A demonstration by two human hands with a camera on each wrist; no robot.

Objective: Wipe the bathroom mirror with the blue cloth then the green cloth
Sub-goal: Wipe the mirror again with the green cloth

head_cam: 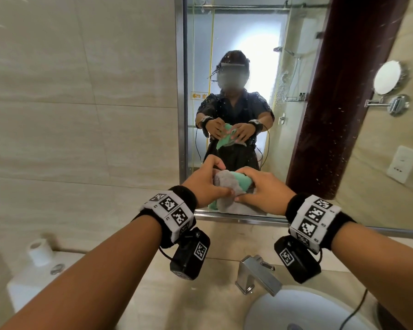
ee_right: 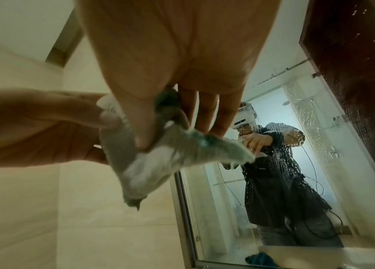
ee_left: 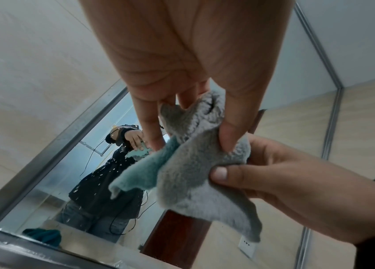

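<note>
Between the two raised hands, just in front of the lower part of the mirror (head_cam: 236,67), hangs the green cloth (head_cam: 227,186), green on one face and grey on the other. The left hand (head_cam: 205,184) pinches its left side between thumb and curled fingers; the right hand (head_cam: 265,191) pinches the right side the same way. Lower right, a faucet (head_cam: 255,275) stands at the far rim of the sink (head_cam: 272,313). A dark blue cloth (ee_right: 261,259) shows as a reflection low in the mirror.
</note>
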